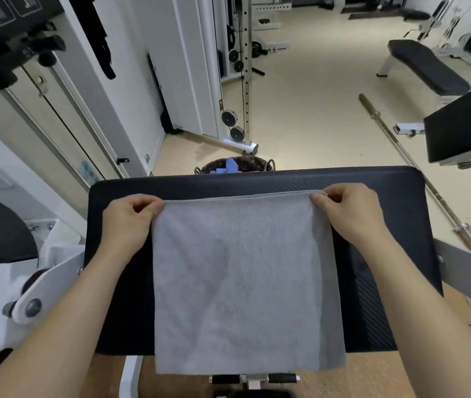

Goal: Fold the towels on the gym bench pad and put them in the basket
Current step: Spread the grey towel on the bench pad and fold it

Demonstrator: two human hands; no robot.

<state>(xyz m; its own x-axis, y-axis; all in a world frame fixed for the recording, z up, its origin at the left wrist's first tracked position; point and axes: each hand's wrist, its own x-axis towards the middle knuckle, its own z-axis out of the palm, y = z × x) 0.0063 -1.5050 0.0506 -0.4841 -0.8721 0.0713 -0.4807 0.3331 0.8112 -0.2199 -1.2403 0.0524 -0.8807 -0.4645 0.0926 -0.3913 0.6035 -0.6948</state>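
A grey towel lies flat on the black gym bench pad, folded double, its near edge hanging over the pad's front. My left hand pinches the towel's far left corner. My right hand pinches the far right corner. Both corners sit on the pad near its far edge. Beyond the pad, the dark basket stands on the floor, mostly hidden, with blue and pink cloth inside.
A cable machine with pulleys stands past the basket. A barbell lies on the floor at the right, beside another bench. White machine frame parts flank the pad on both sides.
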